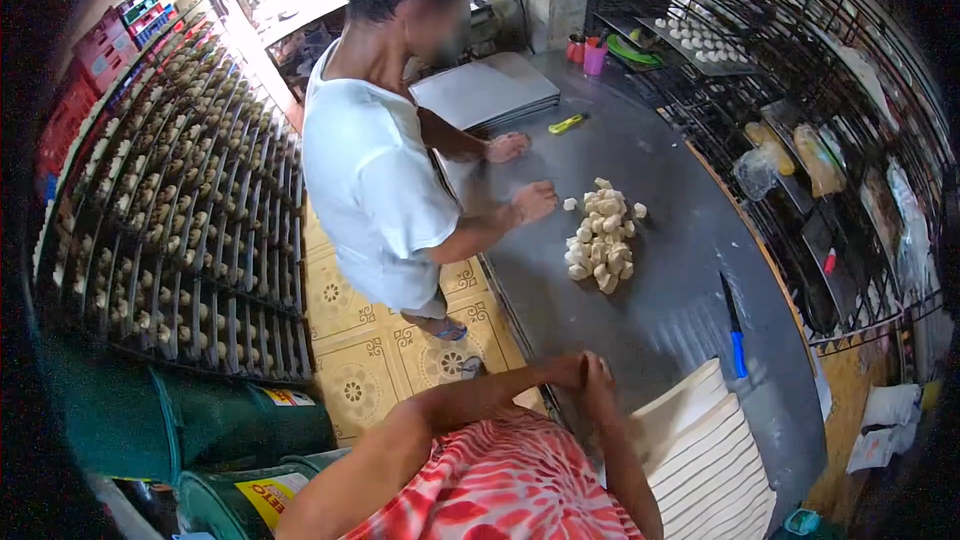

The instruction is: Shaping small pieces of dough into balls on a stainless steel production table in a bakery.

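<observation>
My left hand [566,371] and my right hand [601,395] meet in front of me, above the near edge of the dark metal table [665,305]. The right one's fingers are closed against the left hand; whatever is between them is hidden. Fingers of the left hand are mostly covered. Beyond them lies a heap of small pale dough pieces [604,237], with a few loose pieces beside it. To the right rests a knife with a blue handle [739,353]. A cream striped cloth [705,460] lies folded close to my right forearm.
Across the table's left edge stands a person in a white shirt [375,180], hands over the tabletop near the heap. A yellow cutter [567,124] and stacked metal trays [490,90] lie farther back. Racks [190,210] of dough pieces and green bins [240,430] stand left; another rack [790,140] right.
</observation>
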The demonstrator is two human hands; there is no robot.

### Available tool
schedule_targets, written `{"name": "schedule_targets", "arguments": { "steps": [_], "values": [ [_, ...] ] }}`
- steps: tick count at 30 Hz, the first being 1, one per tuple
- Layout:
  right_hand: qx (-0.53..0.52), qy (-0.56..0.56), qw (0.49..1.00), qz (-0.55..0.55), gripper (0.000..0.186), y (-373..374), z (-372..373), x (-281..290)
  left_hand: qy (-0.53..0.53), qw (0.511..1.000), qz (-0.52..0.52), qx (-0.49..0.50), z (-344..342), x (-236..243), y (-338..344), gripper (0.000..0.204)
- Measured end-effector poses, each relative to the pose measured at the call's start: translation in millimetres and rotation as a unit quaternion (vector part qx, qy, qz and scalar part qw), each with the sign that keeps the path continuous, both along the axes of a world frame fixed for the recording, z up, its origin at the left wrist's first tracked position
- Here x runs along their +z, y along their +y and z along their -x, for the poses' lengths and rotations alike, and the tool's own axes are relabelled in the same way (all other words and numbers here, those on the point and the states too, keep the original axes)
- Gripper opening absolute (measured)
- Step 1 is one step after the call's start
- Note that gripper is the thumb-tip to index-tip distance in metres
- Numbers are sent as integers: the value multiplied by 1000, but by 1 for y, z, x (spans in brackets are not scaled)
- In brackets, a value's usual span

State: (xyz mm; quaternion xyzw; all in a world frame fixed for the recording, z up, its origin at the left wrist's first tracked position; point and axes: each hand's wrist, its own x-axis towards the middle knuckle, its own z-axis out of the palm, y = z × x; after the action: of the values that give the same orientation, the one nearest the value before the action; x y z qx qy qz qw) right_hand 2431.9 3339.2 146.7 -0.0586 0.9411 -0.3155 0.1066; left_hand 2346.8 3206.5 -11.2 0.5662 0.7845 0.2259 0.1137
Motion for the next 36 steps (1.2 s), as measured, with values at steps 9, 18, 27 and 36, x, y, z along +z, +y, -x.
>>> {"name": "schedule_targets", "arguments": {
  "steps": [9,18,27,36],
  "values": [
    [-176,-55,959,215,34,-16,1,-17,-133,916,64,372,-13,107,-9,35],
    [-56,10,998,-30,43,-31,-13,42,87,982,61,157,-15,103,-30,41],
    [50,298,935,-187,49,-15,23,54,-118,894,-181,392,67,160,-39,55],
    [-37,200,979,-11,65,-25,-17,-15,-91,982,56,155,-24,114,-42,37]
  ]
}}
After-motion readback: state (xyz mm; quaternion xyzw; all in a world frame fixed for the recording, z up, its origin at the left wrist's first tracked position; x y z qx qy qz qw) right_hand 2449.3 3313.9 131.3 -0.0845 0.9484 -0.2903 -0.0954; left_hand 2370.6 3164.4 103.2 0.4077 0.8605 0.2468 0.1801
